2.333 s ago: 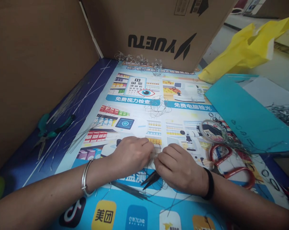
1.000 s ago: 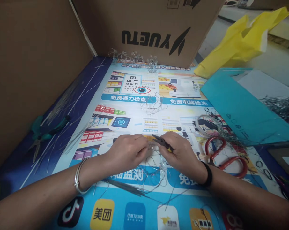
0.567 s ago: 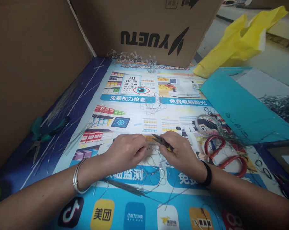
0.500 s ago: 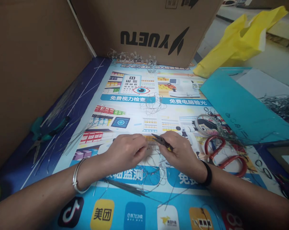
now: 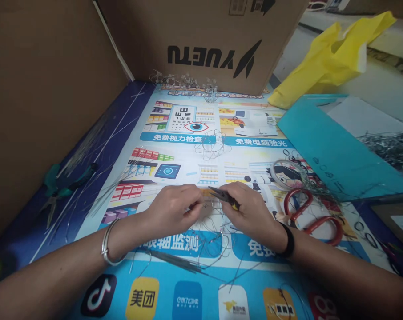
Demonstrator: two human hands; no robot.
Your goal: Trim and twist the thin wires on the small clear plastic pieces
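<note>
My right hand [image 5: 246,206] is wrapped round needle-nose pliers [image 5: 219,194] with dark jaws and a bit of yellow on the handle. The jaws point left, towards my left fingertips. My left hand [image 5: 176,206] is closed in a pinch, thumb against the curled fingers, on thin wire whose gripped end is mostly hidden. Loops of a thin wire piece [image 5: 215,242] show between and below both hands, over the printed sheet. Whether the plier jaws touch any wire cannot be made out.
A bundle of straight wires [image 5: 176,260] lies nearest me. Beyond my hands sits a wire frame [image 5: 211,144]. Red-handled scissors [image 5: 324,229] and a tape roll [image 5: 286,174] are right, by a turquoise box [image 5: 335,151]. Teal-handled pliers [image 5: 63,186] lie left. Cardboard [image 5: 201,26] stands behind.
My left fingers have shifted slightly, and the plier tips sit a little further left. Both hands keep their hold; the view has moved slightly.
</note>
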